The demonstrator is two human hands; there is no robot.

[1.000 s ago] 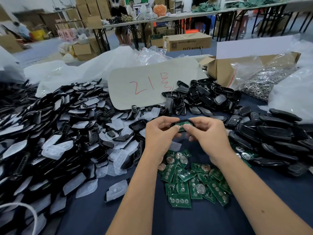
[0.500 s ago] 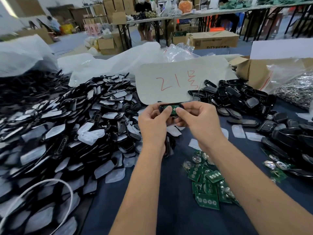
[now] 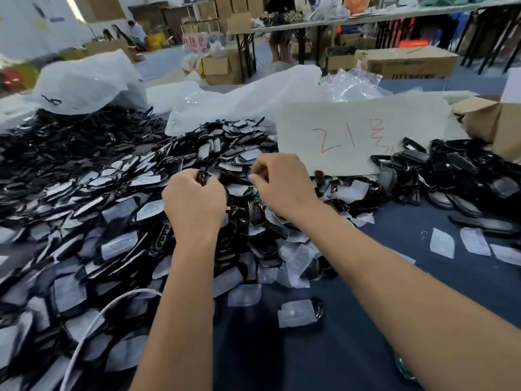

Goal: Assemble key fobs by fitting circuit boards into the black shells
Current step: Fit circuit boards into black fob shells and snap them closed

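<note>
My left hand grips a black shell in its curled fingers, and only the shell's top edge shows above the knuckles. My right hand is just to its right, apart from it, fingers curled. Its fingertips pinch the edge of a black shell on top of the big pile of shells with white films. Both hands hover over that pile. A bit of the green circuit boards peeks out under my right forearm at the bottom right.
A second heap of black shells lies at the right. Behind the hands stands a white card with red writing. There is also a cardboard box, plastic bags, a white cable, loose white films and blue cloth.
The view and both hands have swung left, from over the circuit boards to over the big pile. My right hand has let go of the shell with the board; my left keeps it.
</note>
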